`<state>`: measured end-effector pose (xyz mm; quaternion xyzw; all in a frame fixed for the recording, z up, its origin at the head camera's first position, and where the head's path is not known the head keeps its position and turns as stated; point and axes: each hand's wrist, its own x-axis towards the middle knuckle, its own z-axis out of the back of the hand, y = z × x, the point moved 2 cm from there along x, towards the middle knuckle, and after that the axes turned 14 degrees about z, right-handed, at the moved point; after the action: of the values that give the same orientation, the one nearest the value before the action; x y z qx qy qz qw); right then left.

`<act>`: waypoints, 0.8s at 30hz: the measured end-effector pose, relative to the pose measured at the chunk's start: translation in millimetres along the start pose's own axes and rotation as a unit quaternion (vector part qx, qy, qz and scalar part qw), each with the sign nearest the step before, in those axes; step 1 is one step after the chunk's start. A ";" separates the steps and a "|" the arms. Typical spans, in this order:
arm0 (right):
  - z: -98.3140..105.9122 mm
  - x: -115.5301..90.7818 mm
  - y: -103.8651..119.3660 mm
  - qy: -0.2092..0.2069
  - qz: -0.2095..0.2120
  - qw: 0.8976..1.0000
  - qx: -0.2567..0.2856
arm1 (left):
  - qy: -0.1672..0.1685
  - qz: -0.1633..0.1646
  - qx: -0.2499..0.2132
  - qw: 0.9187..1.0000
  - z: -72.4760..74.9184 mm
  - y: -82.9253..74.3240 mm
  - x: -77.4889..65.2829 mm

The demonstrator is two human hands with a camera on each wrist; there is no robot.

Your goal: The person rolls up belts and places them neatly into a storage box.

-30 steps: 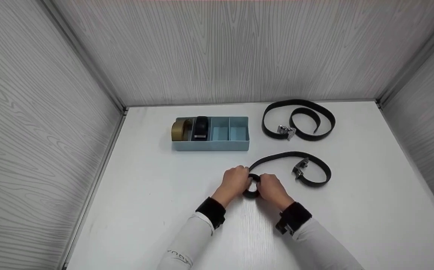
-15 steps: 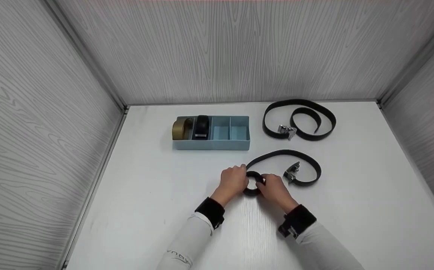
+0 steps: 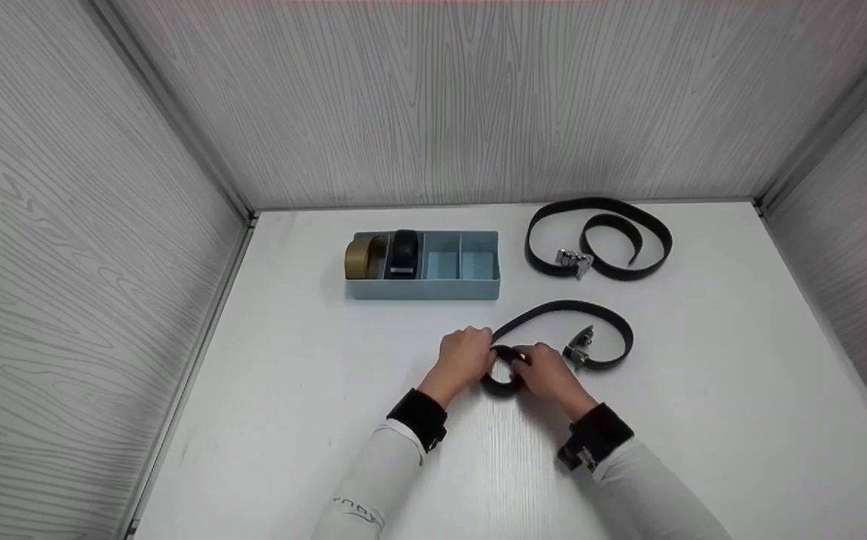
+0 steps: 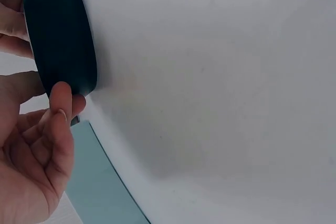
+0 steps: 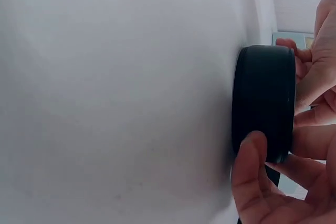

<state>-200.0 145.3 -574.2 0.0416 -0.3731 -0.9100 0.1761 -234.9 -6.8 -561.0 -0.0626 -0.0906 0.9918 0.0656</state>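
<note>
A black belt (image 3: 576, 305) stands on edge on the white table, its tail end rolled into a small coil. My left hand (image 3: 466, 355) pinches the coil's left side, and my right hand (image 3: 550, 373) pinches its right side with the thumb inside the ring. In the left wrist view the coil's smooth outer face (image 4: 63, 35) shows between the fingers. The right wrist view has fingertips of both hands at the coil (image 5: 265, 98). From the coil the strap curves away to the right, ending at a silver buckle (image 3: 577, 349) beside my right hand.
Behind the hands stands a blue divided tray (image 3: 426, 291). In its left compartments sit a rolled tan belt (image 3: 357, 259) and a rolled black belt (image 3: 406, 255). Another black belt (image 3: 662, 232) lies loosely curled at the back right. Wood-grain walls enclose the table's back and sides.
The loose loop of strap has become smaller, and its buckle has come leftward, closer to the coil. My right hand has shifted its hold on the coil slightly.
</note>
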 end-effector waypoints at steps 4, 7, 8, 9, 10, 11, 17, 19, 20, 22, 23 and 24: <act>1.3 -5.8 2.6 0.002 -0.049 0.999 0.016 | -0.009 0.016 -0.004 1.000 -2.6 -1.0 -1.0; 1.6 -5.6 5.8 0.002 -0.058 0.998 -0.003 | -0.016 0.012 -0.005 1.000 -1.3 -1.3 -1.1; 1.7 -4.3 6.7 0.001 -0.054 0.998 -0.015 | -0.015 0.006 -0.006 1.000 -0.3 -1.4 -1.1; 1.9 -2.9 7.7 -0.001 -0.048 0.999 -0.023 | -0.011 -0.001 -0.009 1.000 0.5 -1.5 -0.9; 1.9 -1.0 8.4 -0.002 -0.043 0.999 -0.031 | -0.006 -0.008 -0.011 1.000 1.2 -1.7 -0.7; 1.9 0.7 9.0 -0.002 -0.038 0.999 -0.037 | 0.000 -0.016 -0.012 1.000 1.7 -1.8 -0.5; 0.7 7.3 10.9 0.026 -0.002 0.998 -0.060 | 0.007 -0.021 0.003 1.000 2.6 0.0 1.5; 3.8 6.1 12.2 0.030 -0.001 0.997 -0.066 | 0.002 -0.015 0.016 1.000 2.2 0.8 1.7; 6.6 4.6 12.7 0.025 -0.006 0.997 -0.073 | 0.002 -0.013 0.021 1.000 1.8 1.1 1.6; 14.7 1.0 12.3 0.006 -0.028 0.995 -0.091 | 0.002 -0.013 0.032 0.999 0.8 1.6 0.8; 19.7 -0.6 11.1 -0.007 -0.041 0.994 -0.102 | 0.001 -0.011 0.034 0.999 0.5 2.0 0.4; 25.1 -2.0 8.7 -0.025 -0.054 0.991 -0.118 | -0.002 -0.010 0.036 0.999 0.2 2.3 0.2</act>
<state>-200.8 156.9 -550.3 0.0179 -0.2644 -0.9566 0.1210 -235.4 -9.0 -561.3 -0.0574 -0.0554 0.9938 0.0775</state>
